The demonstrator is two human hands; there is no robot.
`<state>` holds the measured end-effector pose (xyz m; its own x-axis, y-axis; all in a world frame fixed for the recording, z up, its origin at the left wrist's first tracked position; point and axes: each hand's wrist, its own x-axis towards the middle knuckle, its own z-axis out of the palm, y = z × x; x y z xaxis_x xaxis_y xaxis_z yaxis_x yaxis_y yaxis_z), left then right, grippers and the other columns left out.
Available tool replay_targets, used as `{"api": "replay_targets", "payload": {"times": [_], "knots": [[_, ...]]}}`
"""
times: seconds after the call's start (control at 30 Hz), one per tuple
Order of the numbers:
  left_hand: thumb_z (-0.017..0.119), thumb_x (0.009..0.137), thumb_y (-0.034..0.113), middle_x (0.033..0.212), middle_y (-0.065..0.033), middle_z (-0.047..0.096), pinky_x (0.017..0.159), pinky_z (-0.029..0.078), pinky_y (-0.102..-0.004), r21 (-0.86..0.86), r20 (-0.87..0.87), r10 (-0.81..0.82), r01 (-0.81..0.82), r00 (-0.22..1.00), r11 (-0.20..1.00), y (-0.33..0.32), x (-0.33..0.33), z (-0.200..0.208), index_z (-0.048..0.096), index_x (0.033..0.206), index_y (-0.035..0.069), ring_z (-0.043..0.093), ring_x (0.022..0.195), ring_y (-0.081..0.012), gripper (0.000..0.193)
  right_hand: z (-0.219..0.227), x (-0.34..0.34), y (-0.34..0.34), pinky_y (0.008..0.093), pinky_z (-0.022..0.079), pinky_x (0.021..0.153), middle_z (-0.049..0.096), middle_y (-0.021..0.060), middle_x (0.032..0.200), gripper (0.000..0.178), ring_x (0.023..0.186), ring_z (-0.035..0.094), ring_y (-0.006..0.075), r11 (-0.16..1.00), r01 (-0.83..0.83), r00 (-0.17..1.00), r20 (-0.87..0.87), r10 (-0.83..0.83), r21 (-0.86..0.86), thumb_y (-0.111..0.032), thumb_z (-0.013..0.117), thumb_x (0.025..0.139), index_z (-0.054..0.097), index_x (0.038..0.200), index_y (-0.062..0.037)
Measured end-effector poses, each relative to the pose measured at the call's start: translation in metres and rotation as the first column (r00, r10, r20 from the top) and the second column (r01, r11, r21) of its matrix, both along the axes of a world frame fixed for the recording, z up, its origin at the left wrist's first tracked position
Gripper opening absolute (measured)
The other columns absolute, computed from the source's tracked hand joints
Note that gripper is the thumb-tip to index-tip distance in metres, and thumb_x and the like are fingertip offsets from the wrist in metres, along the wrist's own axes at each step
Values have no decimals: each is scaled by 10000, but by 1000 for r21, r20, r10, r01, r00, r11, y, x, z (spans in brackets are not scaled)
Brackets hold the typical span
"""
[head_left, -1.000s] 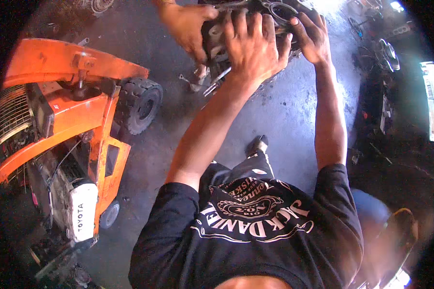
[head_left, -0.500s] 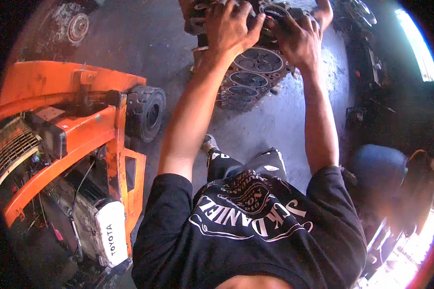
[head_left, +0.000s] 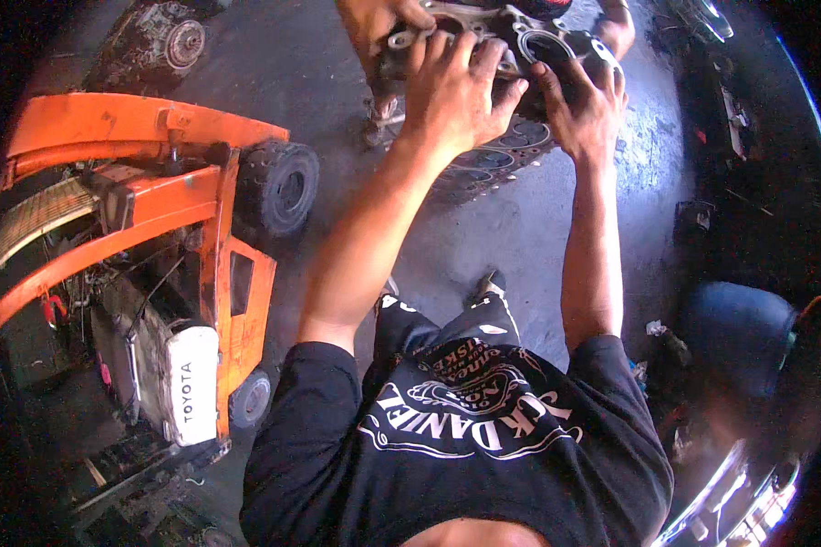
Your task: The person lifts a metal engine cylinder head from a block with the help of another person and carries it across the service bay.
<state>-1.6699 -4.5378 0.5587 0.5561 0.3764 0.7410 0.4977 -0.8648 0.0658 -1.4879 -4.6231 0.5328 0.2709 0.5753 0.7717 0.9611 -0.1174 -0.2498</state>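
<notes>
A dark grey metal engine casting [head_left: 442, 20] with bolt holes and a large round opening lies across the top of the view. My left hand [head_left: 456, 87] has its fingers hooked over the casting's near side, left of the middle. My right hand [head_left: 586, 105] grips it just right of the round opening. Below the casting and partly hidden by it and my hands is an engine block [head_left: 493, 159] with a row of round cylinders. A co-worker's hand [head_left: 379, 23] is at the casting's far left, and another person's hand [head_left: 616, 35] shows at its far right.
An orange forklift [head_left: 255, 283] with black tyres [head_left: 289, 187] stands close on my left. Another engine part with a round disc [head_left: 184, 44] sits at the far left. On the right are a blue drum [head_left: 743, 319] and dark clutter along the wall.
The casting and both my hands now sit higher off the block and a bit to the right, covering more of its cylinders. My view has shifted, and the co-worker's left-side hand has come into sight.
</notes>
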Motion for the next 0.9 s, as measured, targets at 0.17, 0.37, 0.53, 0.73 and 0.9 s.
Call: {"api": "replay_targets", "payload": {"times": [0.17, 0.37, 0.53, 0.73, 0.9], "knots": [[684, 899, 509, 1194, -142, 645, 1089, 334, -543, -25, 44, 134, -133, 990, 991, -29, -41, -10, 678, 1241, 119, 556, 1140, -376, 519, 1, -26, 8, 535, 423, 1010, 608, 163, 1231, 462, 1177, 545, 412, 992, -116, 993, 19, 117, -48, -562, 650, 931, 724, 1272, -259], [676, 893, 490, 1083, -119, 615, 990, 359, -539, -6, 197, 325, -330, 925, 944, -11, -154, -33, 654, 1232, 134, 553, 1088, -356, 492, 19, -148, 43, 531, 432, 1038, 625, 178, 1223, 421, 1199, 544, 430, 949, -307, 946, 87, 312, -66, -508, 669, 936, 714, 1281, -273], [657, 903, 506, 1123, -105, 618, 999, 352, -539, 13, 224, 212, -221, 951, 975, 17, -253, -38, 657, 1222, 137, 554, 1107, -342, 488, 61, -273, 33, 517, 438, 1084, 604, 167, 1346, 448, 1269, 509, 448, 938, -322, 946, -1, 325, -130, -241, 731, 834, 703, 1279, -195], [665, 917, 521, 1188, -70, 682, 1036, 361, -531, -18, 247, -120, 129, 962, 992, 58, -270, -45, 689, 1241, 217, 596, 1176, -335, 445, 29, -270, 2, 556, 426, 1013, 595, 173, 1269, 381, 1191, 534, 452, 948, 20, 989, 144, 28, -318, -471, 641, 939, 712, 1267, -291], [696, 878, 492, 1125, -74, 696, 1008, 375, -536, 67, 199, -227, 218, 953, 974, -1, -223, -32, 716, 1074, 204, 620, 1141, -354, 349, 13, -265, -85, 569, 429, 992, 619, 211, 1246, 433, 1178, 564, 460, 975, 184, 981, 90, -174, -127, -574, 713, 886, 758, 1150, -234]]}}
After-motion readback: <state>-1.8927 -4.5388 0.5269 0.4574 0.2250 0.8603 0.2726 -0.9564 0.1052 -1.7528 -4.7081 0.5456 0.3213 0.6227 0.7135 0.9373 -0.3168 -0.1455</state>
